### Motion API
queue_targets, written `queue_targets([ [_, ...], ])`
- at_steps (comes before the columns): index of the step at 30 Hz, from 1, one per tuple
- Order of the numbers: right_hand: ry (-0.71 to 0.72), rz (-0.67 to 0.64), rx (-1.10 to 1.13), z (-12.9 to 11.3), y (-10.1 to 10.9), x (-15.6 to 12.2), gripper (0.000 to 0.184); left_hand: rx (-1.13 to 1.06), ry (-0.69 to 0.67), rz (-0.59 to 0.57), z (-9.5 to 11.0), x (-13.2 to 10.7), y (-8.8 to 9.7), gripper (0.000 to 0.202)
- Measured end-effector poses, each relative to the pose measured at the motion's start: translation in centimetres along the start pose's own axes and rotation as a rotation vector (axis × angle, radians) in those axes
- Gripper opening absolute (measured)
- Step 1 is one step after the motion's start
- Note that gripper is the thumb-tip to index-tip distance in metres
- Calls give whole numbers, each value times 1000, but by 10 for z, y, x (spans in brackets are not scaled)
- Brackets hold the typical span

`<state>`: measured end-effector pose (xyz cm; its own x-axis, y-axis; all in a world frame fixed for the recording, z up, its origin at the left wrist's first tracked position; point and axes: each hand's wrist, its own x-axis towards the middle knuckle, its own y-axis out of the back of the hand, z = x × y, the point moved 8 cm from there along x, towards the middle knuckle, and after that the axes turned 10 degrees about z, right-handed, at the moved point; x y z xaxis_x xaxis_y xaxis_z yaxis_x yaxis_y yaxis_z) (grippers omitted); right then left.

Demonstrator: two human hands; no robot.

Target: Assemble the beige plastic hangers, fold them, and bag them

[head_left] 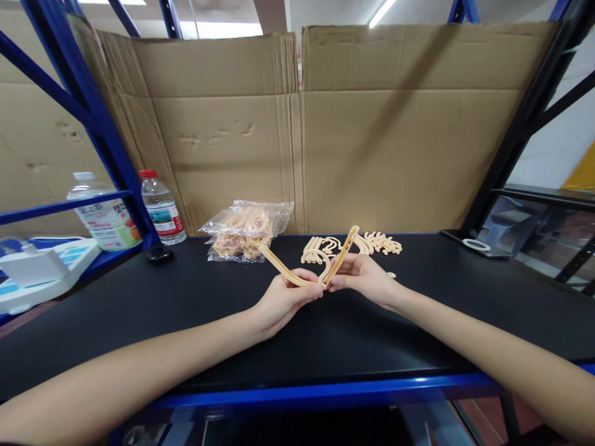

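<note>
Above the black tabletop, my left hand (290, 300) is closed on a beige plastic hanger arm (282, 267) that slants up to the left. My right hand (360, 277) grips a second hanger arm (343, 254), which rises to the right and shows a channel along its length. The lower ends of the two arms meet between my fingertips in a V. Whether they are joined there is hidden by the fingers. A curved beige piece (325, 267) stands up beside the meeting point. Behind my right hand lie loose beige hanger parts (316, 244), among them a hook (331, 243).
Clear bags of beige parts (242, 229) lie left of the loose pieces. At the left stand a red-capped water bottle (162, 207), a larger bottle (105, 214), a black mouse (159, 253) and a power strip (69, 282). A phone-like slab (495, 251) bears a white ring (476, 244). Cardboard (395, 136) walls the back.
</note>
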<state>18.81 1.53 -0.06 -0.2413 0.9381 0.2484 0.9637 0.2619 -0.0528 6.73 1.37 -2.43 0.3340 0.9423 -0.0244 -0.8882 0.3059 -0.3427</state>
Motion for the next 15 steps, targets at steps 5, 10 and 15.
queue_targets([
  [5, 32, 29, -8, -9, -1, -5, 21, 19, -11, -41, -1, -1, -2, 25],
  [10, 79, 35, -67, -18, -2, -10, 19, -4, -5, -40, 0, 0, -1, 24],
  [15, 71, 63, -80, -15, 2, -10, 21, -21, -1, -88, 1, -1, -5, 24],
])
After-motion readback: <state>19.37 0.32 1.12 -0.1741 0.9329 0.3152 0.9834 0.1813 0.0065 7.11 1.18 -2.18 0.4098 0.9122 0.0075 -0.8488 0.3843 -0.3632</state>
